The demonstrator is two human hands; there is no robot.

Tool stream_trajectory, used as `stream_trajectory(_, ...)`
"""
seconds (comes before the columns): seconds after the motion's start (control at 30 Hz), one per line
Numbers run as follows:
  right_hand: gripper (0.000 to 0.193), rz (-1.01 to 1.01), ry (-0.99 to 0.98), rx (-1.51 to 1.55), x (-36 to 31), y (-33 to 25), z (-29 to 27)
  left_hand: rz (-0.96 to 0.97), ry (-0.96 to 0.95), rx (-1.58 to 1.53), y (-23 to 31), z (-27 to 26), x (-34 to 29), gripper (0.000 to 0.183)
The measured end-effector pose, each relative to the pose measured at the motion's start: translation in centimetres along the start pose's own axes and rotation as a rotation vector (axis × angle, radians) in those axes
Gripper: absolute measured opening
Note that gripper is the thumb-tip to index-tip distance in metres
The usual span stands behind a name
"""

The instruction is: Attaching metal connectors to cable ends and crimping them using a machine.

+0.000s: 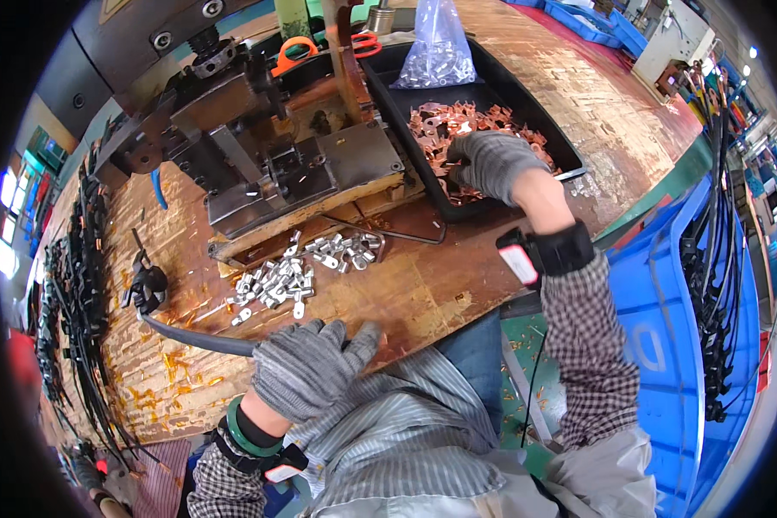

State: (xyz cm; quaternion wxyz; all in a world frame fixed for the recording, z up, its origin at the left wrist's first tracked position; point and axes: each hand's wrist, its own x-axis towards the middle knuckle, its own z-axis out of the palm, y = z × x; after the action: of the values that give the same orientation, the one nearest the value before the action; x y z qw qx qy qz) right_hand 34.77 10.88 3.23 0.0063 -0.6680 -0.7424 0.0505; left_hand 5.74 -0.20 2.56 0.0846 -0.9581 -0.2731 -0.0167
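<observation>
My left hand (309, 369), in a grey knitted glove, is closed round the end of a thick black cable (203, 342) at the table's near edge. That cable runs left to a black connector (149, 285) on the wood. My right hand (496, 164), gloved alike, reaches into a black tray (392, 102) among small copper-coloured terminals (445, 116). Its fingers curl down into the pieces, and whatever lies between the fingertips is hidden. Between my hands, a loose heap of silver cable lugs (276, 281) lies on the table.
A dark metal press (302, 173) stands at the back left. A clear bag of silver parts (438, 56) rests in the tray, with orange-handled scissors (293, 53) nearby. Black cable bundles (76, 285) line the left edge; a blue bin (656, 319) stands at right.
</observation>
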Motion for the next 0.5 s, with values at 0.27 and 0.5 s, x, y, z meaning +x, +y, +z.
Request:
stream_trajectory(0.27, 0.025, -0.076, 0.025, -0.263, 3.4, -0.9, 2.1, -0.065, -0.086, -0.113, -0.4, -0.3, 0.2, 0.028)
stream_trajectory(0.5, 0.014, -0.044, 0.532, 1.039, 1.8, 3.0, 3.0, -0.058, -0.039, -0.158, -0.7, 0.2, 0.6, 0.038)
